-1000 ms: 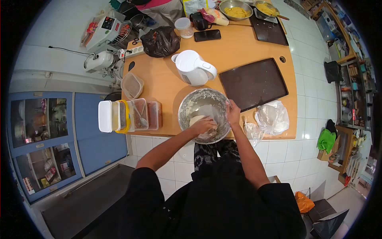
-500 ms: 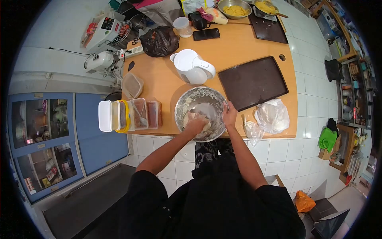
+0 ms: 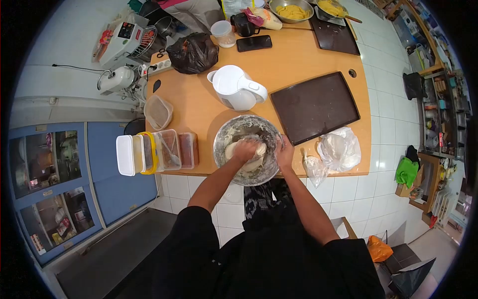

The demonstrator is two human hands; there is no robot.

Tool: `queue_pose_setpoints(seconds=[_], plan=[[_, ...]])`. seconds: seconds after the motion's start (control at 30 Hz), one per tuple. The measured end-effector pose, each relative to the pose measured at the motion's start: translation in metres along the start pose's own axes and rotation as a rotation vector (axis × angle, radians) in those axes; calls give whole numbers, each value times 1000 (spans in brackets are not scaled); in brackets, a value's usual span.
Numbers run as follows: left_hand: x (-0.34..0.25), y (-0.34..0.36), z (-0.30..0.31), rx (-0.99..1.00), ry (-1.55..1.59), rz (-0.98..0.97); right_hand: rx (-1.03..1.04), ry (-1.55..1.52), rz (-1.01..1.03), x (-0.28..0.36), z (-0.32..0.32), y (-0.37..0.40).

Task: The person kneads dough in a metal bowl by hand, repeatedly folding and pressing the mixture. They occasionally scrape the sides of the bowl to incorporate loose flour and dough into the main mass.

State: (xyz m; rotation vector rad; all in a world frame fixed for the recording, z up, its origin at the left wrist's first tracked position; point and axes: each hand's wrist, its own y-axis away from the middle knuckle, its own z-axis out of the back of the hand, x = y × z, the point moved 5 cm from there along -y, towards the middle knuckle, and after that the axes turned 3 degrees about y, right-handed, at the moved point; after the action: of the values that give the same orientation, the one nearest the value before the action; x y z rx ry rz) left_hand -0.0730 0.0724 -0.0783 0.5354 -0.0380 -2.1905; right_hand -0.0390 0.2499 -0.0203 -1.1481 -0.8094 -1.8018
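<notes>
A metal mixing bowl (image 3: 222, 167) smeared with flour and dough stands at the table's near edge. Inside it lies a lump of pale dough (image 3: 255, 164). My left hand (image 3: 245, 150) reaches into the bowl, its fingers curled on the dough; the fingertips are partly hidden. My right hand (image 3: 284, 151) grips the bowl's right rim. Beyond the bowl stands a white pitcher (image 3: 239, 92) with its handle to the right. A dark baking tray (image 3: 316, 107) lies to the right, with clear plastic bags (image 3: 339, 149) of white contents below it.
Lidded plastic containers (image 3: 154, 152) and a clear tub (image 3: 159, 112) line the table's left side. Farther back are a black plastic bag (image 3: 193, 53), a phone (image 3: 254, 43), a jar (image 3: 223, 34) and a pan of yellow food (image 3: 292, 11). Another person's legs (image 3: 196, 14) show at the far edge.
My left hand has shifted toward the far side of the bowl, and more of the dough shows below it. My right hand stays on the rim. The view has moved slightly.
</notes>
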Motion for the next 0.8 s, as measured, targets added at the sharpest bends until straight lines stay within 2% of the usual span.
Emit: queue_pose_setpoints(seconds=[0.1,0.2,0.3,0.33,0.43,0.47,0.53,0.6,0.67,0.7,0.77,0.8], plan=[[19,-18,-30,2,-133,118,-7,10,14,4,1,-1],[22,-29,-16,-21,-74,392,-18,17,-2,7,1,1],[58,-21,-54,-609,19,610,13,72,-32,13,1,-3],[57,-14,-49,-725,199,736,28,98,-47,13,2,-3],[77,-20,-43,-777,626,962,130,233,-130,12,1,-4],[69,-15,-29,-819,754,1007,108,228,-96,14,3,-3],[58,-10,-15,-1011,822,1090,60,212,-28,17,3,-1],[50,-15,-20,-1080,935,1095,33,192,-23,15,1,1],[48,-20,-48,-1017,1089,1025,13,206,-19,15,3,4],[40,-24,-46,-1011,1099,665,10,228,-16,17,3,5],[-5,-14,-19,-498,519,752,19,251,-18,20,-1,4],[-24,-12,-13,-430,409,686,29,256,-26,20,-2,0]])
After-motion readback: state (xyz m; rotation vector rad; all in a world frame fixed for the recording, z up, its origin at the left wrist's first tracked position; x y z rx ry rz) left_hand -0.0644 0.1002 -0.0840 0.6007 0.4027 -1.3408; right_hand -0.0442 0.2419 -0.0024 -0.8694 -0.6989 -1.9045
